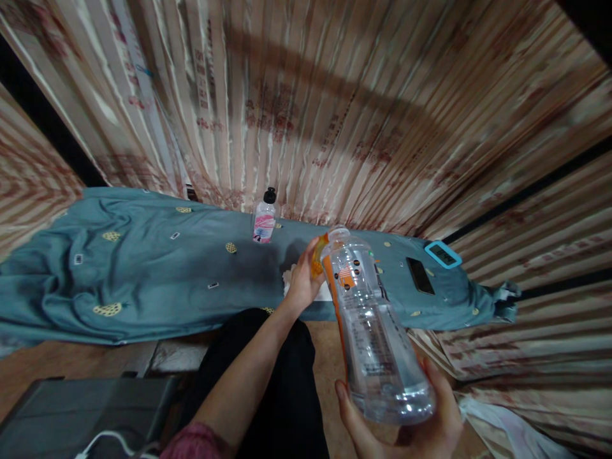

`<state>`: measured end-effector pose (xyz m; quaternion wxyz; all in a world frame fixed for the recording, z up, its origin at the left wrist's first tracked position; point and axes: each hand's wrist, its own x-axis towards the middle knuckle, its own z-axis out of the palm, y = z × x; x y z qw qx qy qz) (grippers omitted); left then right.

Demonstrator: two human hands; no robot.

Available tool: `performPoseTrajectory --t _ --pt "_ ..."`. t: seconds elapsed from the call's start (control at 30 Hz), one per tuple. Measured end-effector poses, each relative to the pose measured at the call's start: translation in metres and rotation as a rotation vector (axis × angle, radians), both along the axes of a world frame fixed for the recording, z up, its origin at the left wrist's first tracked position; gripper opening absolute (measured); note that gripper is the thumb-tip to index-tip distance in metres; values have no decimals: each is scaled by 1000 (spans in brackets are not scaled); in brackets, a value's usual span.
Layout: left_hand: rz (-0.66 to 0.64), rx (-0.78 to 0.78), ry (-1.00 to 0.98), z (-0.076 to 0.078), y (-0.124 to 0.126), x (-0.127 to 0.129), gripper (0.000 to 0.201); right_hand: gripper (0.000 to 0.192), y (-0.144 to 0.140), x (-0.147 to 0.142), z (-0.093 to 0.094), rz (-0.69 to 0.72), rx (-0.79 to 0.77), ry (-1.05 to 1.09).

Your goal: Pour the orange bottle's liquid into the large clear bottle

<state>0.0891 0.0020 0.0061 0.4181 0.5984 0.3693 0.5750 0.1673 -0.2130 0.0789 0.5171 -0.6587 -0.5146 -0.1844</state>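
R hand (421, 414) cups the base of a large clear plastic bottle (373, 331) w/ an orange label strip, fingers wrapped under it; bottle tilts, open mouth pointing away. L hand (301, 280), just left of the bottle's neck, pinches a small orange cap (317, 255). Beyond the bottle lies a teal patterned cloth (143, 268); on it, left of the bottle's mouth, stands a small pink-labelled bottle w/ black cap (264, 217); right of it lie a black phone (420, 275) and a blue-framed timer (443, 254).

1. Striped beige-and-red curtain (363, 108) across the whole back, dimly lit, a broad shadow band over it.
2. Teal patterned cloth (143, 274) over a long low surface along the curtain's foot.
3. Brown floor (57, 363) below the cloth's front edge.
4. Dark grey case (81, 408) in the bottom left corner.
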Motion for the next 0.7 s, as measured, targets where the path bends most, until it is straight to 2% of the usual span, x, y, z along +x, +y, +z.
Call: performPoseTrajectory --t 0.1,0.17,0.27,0.7 --pt "27 32 42 2 -1 -1 75 115 0 5 -2 70 32 -97" --pt "33 37 47 2 -1 -1 74 112 0 3 -1 9 14 -26" --pt "31 55 37 0 0 0 77 108 0 -5 2 -12 -22 62" --pt "41 30 19 6 -1 -1 72 112 -1 -8 3 -19 -13 61"
